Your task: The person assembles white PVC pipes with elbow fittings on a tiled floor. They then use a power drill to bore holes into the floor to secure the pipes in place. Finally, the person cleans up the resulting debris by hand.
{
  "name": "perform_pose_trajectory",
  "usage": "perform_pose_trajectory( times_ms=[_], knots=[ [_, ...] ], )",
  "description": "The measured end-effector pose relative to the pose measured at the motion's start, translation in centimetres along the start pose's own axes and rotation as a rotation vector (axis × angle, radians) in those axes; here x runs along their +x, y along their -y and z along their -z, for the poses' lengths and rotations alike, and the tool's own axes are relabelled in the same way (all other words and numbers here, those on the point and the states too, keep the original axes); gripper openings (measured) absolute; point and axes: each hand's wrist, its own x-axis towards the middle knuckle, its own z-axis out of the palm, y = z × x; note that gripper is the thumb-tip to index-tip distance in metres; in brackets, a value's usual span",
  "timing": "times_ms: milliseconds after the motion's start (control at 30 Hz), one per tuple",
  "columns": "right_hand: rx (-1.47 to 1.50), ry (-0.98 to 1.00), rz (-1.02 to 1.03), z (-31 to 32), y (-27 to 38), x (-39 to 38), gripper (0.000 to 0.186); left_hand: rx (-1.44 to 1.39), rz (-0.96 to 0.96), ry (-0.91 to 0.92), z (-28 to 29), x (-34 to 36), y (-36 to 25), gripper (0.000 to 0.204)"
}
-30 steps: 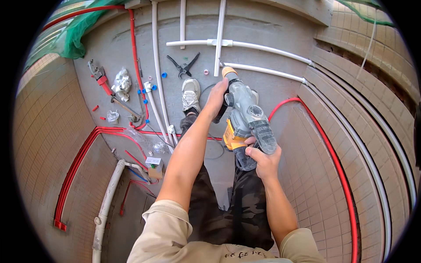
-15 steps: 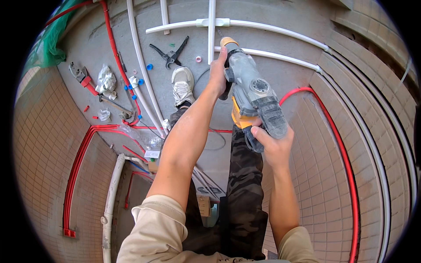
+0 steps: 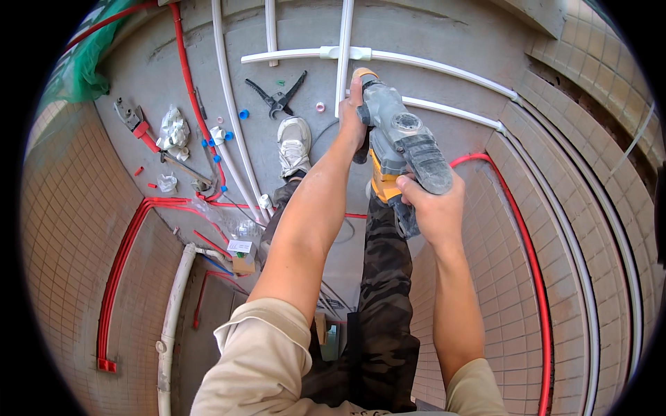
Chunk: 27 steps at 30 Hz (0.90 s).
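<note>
Both my hands are closed on a dusty grey and yellow rotary hammer drill (image 3: 399,132), held over the floor with its nose toward the far side. My left hand (image 3: 353,119) wraps around a dark grip by the nose. At the rear handle, below the motor housing, my right hand (image 3: 438,208) is closed with its thumb over the side. The drill's front collar sits close to an upright white pipe (image 3: 343,76), near where that pipe crosses a horizontal white pipe (image 3: 433,64). No bit is visible. A lower white pipe (image 3: 451,107) runs from behind the drill toward the right wall.
Black-handled pipe cutters (image 3: 277,100) lie beyond my left shoe (image 3: 294,147). Red-handled pliers (image 3: 137,126), a hammer (image 3: 186,170), white fittings and blue caps lie at left. Red pipes (image 3: 179,62) cross the floor. A cable (image 3: 321,139) curves near the shoe. Tiled walls (image 3: 76,229) flank both sides.
The whole view has shifted, so floor and pipes appear slightly lower. The drill's nose now appears closer to the pipe crossing, and the bit seen earlier is out of sight. Both hands keep their grip.
</note>
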Motion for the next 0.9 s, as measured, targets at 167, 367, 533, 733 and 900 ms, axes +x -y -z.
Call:
perform_pose_trajectory(
  times_ms=[167,367,533,733,900],
  knots=[
    [0.038,0.008,-0.048,-0.2,1.5,1.1,0.014,0.046,-0.001,-0.016,-0.1,0.8,-0.6,0.079],
    [0.112,-0.001,-0.076,0.1,0.4,1.6,0.016,0.143,-0.023,-0.130,-0.5,1.2,-0.4,0.085],
    [0.088,-0.030,0.050,-0.5,-1.5,2.0,0.015,0.068,-0.035,-0.080,-0.1,1.8,-0.3,0.081],
    [0.230,-0.029,0.001,1.1,-1.3,-2.3,0.019,-0.004,-0.035,0.012,-1.1,-3.1,-0.5,0.070],
    [0.193,-0.021,0.002,1.8,-1.8,-5.0,0.014,0.040,-0.017,0.006,-1.7,-5.7,-0.7,0.069]
  ],
)
